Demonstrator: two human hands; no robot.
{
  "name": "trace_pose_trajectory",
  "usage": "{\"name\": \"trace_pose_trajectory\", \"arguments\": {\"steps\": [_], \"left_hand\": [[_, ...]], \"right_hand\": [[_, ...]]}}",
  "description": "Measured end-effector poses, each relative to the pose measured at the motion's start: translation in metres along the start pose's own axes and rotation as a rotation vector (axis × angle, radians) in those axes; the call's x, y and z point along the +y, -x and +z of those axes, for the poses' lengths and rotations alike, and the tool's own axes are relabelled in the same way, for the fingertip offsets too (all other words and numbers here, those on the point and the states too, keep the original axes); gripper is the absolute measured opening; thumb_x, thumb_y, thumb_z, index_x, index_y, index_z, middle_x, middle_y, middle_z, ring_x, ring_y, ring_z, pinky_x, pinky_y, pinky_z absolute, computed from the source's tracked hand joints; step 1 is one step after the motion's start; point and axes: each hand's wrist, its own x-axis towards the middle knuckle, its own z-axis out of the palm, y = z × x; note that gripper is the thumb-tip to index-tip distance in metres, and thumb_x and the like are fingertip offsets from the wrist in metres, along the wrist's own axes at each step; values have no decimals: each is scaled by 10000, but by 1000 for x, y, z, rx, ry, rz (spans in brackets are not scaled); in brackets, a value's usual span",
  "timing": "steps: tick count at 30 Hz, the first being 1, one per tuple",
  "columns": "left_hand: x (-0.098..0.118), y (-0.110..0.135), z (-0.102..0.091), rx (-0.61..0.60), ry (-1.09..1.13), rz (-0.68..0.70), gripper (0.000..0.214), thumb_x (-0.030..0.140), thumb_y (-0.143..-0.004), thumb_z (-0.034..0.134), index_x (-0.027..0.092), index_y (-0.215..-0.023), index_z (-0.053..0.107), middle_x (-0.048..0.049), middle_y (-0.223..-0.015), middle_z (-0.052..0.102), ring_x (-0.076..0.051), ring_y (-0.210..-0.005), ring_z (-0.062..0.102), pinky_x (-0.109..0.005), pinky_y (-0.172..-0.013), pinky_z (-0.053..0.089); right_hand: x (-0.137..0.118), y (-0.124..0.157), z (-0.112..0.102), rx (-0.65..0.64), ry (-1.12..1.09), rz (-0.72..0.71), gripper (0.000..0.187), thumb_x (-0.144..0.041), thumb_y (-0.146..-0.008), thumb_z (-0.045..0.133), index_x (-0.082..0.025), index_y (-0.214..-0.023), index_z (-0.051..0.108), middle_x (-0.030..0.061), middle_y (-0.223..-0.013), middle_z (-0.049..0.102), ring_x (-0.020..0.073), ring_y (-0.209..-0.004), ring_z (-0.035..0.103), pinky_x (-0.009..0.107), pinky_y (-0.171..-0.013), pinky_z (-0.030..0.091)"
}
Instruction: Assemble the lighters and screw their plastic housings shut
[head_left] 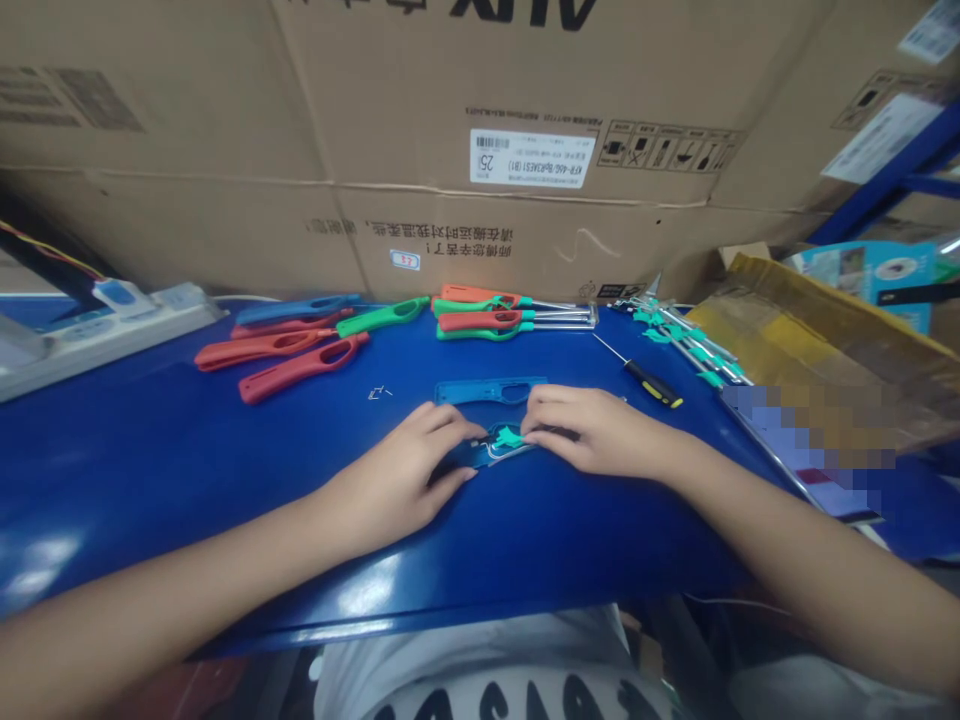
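Blue lighter shell (pixel 480 455), teal insert showing, flat between both hands.

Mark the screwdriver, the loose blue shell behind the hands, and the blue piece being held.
screwdriver (pixel 654 386): head view, on its black and yellow handle.
loose blue shell (pixel 480 391): head view, middle of its flat body.
held blue piece (pixel 476 456): head view, on its exposed blue middle.
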Motion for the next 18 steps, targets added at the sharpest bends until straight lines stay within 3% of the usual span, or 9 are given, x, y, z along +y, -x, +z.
{"name": "trace_pose_trajectory", "arguments": {"steps": [7, 18], "left_hand": [[0, 0, -1, 4, 56, -18, 308, 253, -938, 619, 192, -1239, 651, -87, -1123, 633, -255, -1078, 613, -449, -1001, 525], [1, 0, -1, 2, 97, -15, 306, 248, -931, 616, 209, -1231, 663, -75, -1101, 626, -247, -1079, 608, -427, -987, 531]], "right_hand": [[-2, 0, 4, -21, 49, -26, 144, -254, -1008, 528, -204, -975, 659, 44, -998, 663, 166, -873, 628, 276, -722, 451], [-4, 0, 5, -57, 58, -80, 145, -230, -1006, 510, -192, -942, 634, 34, -939, 651, 150, -810, 598, 265, -691, 427]]}}
